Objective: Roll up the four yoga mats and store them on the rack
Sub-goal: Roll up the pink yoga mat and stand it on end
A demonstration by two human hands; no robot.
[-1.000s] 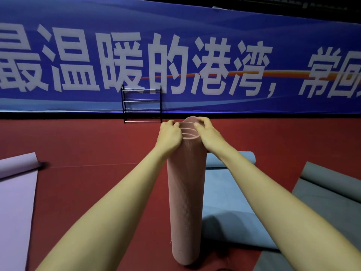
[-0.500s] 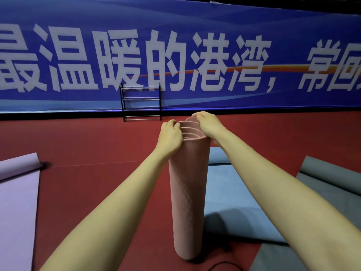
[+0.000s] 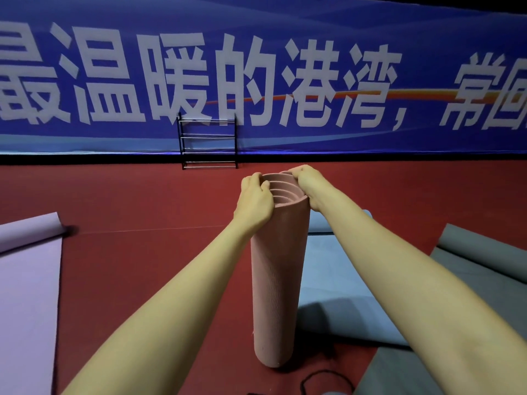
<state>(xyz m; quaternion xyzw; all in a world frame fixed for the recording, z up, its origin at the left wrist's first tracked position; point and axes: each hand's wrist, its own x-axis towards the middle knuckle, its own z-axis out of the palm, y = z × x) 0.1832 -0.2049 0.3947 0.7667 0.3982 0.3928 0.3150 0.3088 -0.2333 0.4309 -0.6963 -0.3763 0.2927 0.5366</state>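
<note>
A rolled pink yoga mat (image 3: 275, 280) stands upright on the red floor in front of me, its spiral end facing up. My left hand (image 3: 253, 198) grips the top rim on the left, fingers curled over the edge into the layers. My right hand (image 3: 306, 183) grips the rim on the right and back. A purple mat (image 3: 25, 295) lies flat at the left, a blue mat (image 3: 333, 303) right behind the roll, a grey mat (image 3: 467, 280) at the right. The black rack (image 3: 207, 142) stands bare against the far wall.
A blue banner (image 3: 256, 81) with white characters covers the wall behind the rack. A thin black cord (image 3: 319, 382) loops on the floor near the roll's base. Open red floor (image 3: 142, 201) stretches between me and the rack.
My right hand slid further back along the top rim. The view shifted slightly; the roll stays upright in both hands.
</note>
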